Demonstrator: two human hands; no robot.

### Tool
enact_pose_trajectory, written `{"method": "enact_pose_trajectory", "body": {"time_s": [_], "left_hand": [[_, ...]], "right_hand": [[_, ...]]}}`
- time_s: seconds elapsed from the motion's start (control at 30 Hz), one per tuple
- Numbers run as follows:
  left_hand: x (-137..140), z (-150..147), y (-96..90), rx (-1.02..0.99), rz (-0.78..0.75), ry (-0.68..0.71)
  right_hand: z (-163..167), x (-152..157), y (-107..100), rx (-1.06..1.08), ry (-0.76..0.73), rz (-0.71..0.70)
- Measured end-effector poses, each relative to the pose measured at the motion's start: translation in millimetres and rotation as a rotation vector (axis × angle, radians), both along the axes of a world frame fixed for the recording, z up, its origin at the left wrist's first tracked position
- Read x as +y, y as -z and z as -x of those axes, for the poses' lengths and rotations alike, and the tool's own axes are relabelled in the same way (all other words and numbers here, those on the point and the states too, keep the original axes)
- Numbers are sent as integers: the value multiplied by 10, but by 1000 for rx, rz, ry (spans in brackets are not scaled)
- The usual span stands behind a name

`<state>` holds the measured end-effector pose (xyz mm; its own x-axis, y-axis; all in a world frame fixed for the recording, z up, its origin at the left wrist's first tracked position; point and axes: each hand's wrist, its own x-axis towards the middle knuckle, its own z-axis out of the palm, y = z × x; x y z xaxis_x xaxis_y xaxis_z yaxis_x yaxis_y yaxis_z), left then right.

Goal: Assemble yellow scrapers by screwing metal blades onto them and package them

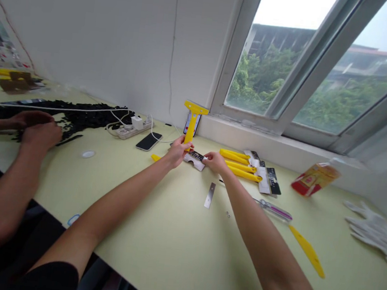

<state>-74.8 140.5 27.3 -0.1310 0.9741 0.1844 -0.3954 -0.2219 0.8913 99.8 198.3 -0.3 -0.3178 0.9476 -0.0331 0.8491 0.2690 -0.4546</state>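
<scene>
My left hand (176,153) is closed around the handle of a yellow scraper (191,124), whose wide head points up. Below the scraper is a black-and-white packaging card (196,160), its edge pinched between the fingertips of my right hand (215,161). A flat metal blade (210,195) lies on the table in front of my hands, with a few small metal fasteners (228,214) beside it. Under my right forearm, partly hidden, lies a screwdriver (276,211) with a clear and purple handle. A yellow plastic strip (307,251) is near its end.
More yellow scrapers (244,172) with cards lie by the window wall. Further right are a bottle of orange-red liquid (315,177) and white gloves (374,231). A phone (148,141) and power strip (133,129) sit left. Another person's hands (41,130) work near black pieces (79,117).
</scene>
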Motion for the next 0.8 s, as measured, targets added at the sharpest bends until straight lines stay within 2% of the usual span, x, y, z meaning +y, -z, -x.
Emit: {"method": "enact_pose_trajectory", "body": {"time_s": [0.1, 0.23, 0.37, 0.47, 0.63, 0.73, 0.8], "left_hand": [[17, -32, -60, 24, -23, 21], [-1, -69, -187, 51, -66, 48], [-47, -98, -325, 141, -185, 30], [-112, -134, -410, 204, -231, 44], [-278, -229, -472, 145, -156, 174], [-342, -279, -462, 140, -94, 245], [-346, -297, -442, 160, -60, 232]], "right_hand": [[-78, -76, -82, 21, -22, -80], [-251, -234, -296, 65, -72, -245], [-463, -489, -518, 73, -154, -383], [-555, -699, -599, 78, -200, -484], [-592, -892, -600, 205, -229, -660], [-607, -927, -585, 254, -206, -662], [-619, -950, -586, 258, -205, -645]]}}
